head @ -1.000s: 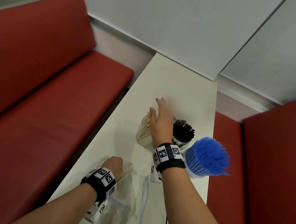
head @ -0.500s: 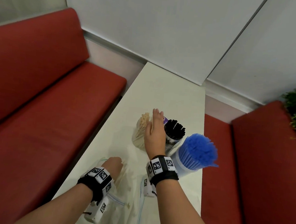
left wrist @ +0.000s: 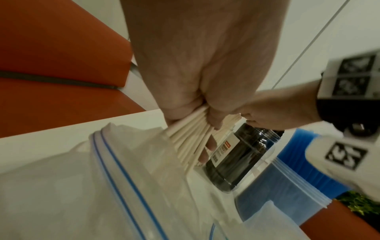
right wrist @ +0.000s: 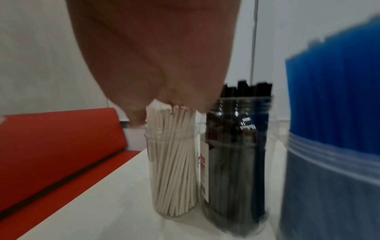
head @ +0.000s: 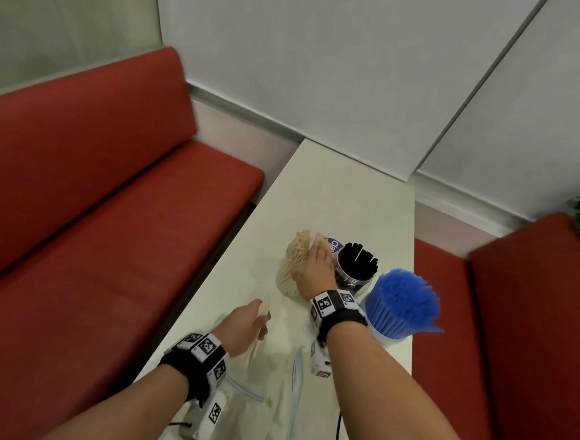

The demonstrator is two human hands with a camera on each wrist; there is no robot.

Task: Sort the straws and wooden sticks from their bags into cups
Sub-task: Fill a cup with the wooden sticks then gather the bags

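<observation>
Sticks (left wrist: 191, 142) now raised within left fingers (left wrist: 209, 146)

- Both forearms bare, no sleeves.
- Black band on left wrist (head: 191, 367), topped with white blocks bearing black-and-white square markers.
- Matching band on right wrist (head: 339, 311); white marker-tagged camera housing beneath each.

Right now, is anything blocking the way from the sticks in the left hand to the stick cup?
Yes. The right hand rests on top of the wooden sticks in the stick cup, covering its mouth. The left hand grips its bundle of sticks just short of that cup; nothing else visible lies between them.
</observation>
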